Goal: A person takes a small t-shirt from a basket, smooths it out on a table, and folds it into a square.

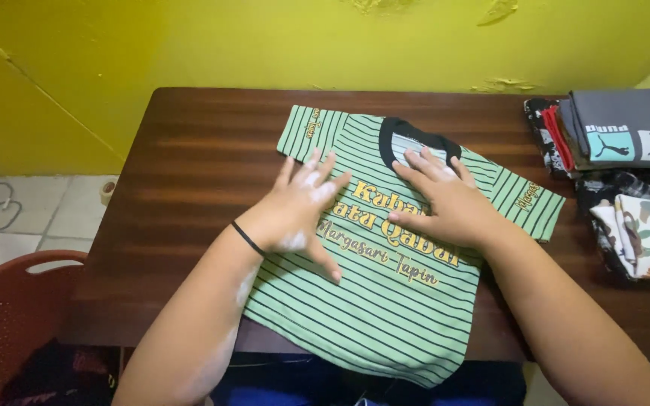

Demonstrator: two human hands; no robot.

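A green T-shirt (pixel 385 308) with thin dark stripes, a black collar and yellow lettering lies spread face up on the dark wooden table (pixel 182 165). Its hem hangs over the near edge. My left hand (pixel 302 210) rests flat on the shirt's chest, fingers spread, with a black band on the wrist. My right hand (pixel 445 199) lies flat just below the collar, fingers spread toward the neckline. Neither hand grips the cloth.
Folded clothes (pixel 618 128) are stacked at the table's right end, with patterned pieces (pixel 641 233) in front of them. A red plastic basket (pixel 9 316) stands on the floor at the lower left. Yellow walls close off the far side.
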